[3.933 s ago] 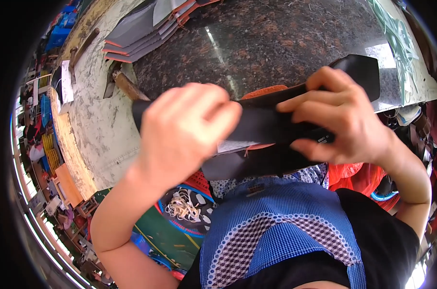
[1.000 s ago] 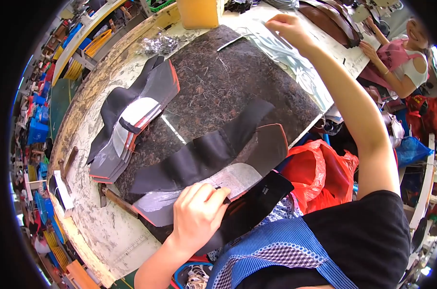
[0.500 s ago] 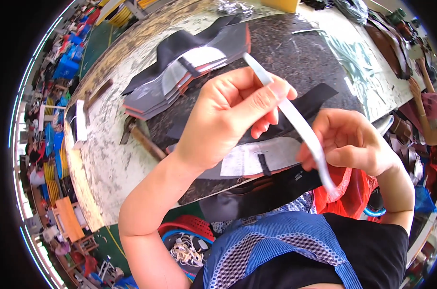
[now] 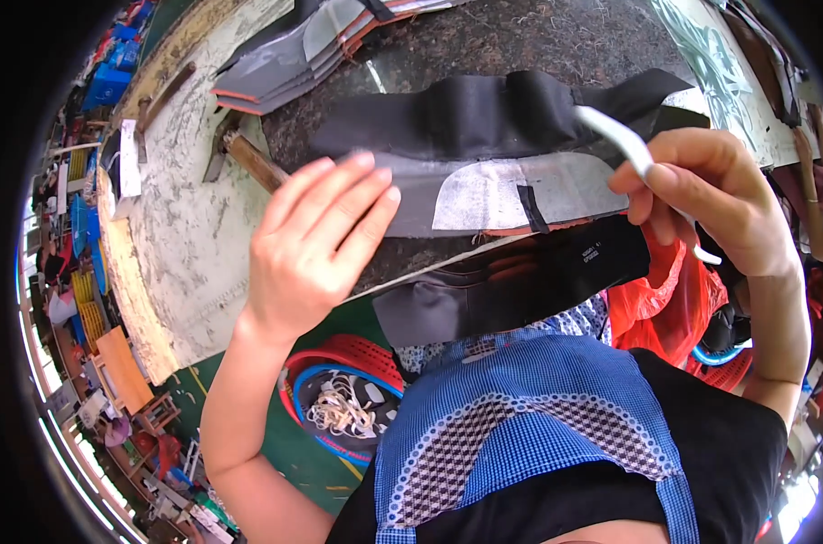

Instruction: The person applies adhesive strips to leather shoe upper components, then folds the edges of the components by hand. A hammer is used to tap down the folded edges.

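My right hand (image 4: 715, 195) pinches a narrow white strip (image 4: 615, 136) between thumb and fingers. One end reaches left over a dark leather-like piece (image 4: 466, 113); the other pokes out below my hand. A whitish rounded patch (image 4: 479, 199) and a short black tab (image 4: 531, 208) show on the piece's grey near part. My left hand (image 4: 316, 240) holds nothing, its fingers stretched out over the piece's left end; whether they touch it I cannot tell. A black piece (image 4: 520, 281) lies along the table's near edge, in front of my apron.
Stacked grey pieces (image 4: 289, 68) lie at the far left, near a wooden-handled hammer (image 4: 256, 161). Pale strips (image 4: 715, 68) lie far right, near another person's arm (image 4: 821, 150). Below the table (image 4: 189, 281) are a red basket (image 4: 362, 354) and a red plastic bag (image 4: 670, 299).
My left hand has let go of the white strip and moved down and left. My right hand now holds the strip, farther right. The dark piece appears spread out more fully.
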Tool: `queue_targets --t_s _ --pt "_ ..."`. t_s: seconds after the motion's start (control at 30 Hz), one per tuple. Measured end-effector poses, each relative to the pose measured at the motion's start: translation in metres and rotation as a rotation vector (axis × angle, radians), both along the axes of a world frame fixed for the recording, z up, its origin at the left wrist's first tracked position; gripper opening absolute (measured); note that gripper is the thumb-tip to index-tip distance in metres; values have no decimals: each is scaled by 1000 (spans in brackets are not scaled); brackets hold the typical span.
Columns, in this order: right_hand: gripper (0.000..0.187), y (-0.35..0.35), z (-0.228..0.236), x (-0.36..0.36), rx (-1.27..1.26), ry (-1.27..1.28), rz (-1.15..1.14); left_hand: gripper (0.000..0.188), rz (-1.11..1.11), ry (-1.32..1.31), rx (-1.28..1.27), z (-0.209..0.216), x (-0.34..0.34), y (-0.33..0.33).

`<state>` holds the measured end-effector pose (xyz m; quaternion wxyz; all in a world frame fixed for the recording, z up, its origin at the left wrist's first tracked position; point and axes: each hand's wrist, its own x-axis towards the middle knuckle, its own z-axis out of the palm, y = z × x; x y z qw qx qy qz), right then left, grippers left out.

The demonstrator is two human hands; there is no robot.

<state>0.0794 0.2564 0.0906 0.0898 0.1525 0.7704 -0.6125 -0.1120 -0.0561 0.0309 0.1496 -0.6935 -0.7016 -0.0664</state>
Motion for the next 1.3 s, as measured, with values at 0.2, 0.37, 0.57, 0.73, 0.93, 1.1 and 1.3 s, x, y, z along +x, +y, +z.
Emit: queue_targets --t_s 0.2,0.37,0.57,0.73,0.93,1.1,1.3 --pt "20 -49 26 -20 9 76 -54 43 144 -288 46 -40 83 -15" --pt "11 -66 -30 -48 73 -99 217 63 160 -312 89 -53 87 -22" --pt "14 -73 -52 -70 133 -230 223 55 132 -350 141 -70 82 -27" --pt "20 -76 -55 -77 196 -343 151 37 138 -285 114 -69 74 -19" --pt "27 -50 -31 -85 686 -210 349 59 157 -365 38 -49 64 -3" --pt "20 -18 -34 -57 421 -204 99 81 160 -384 -40 -33 66 16" --pt "31 -16 -37 -68 907 -185 272 62 102 -78 -250 -3 88 73"
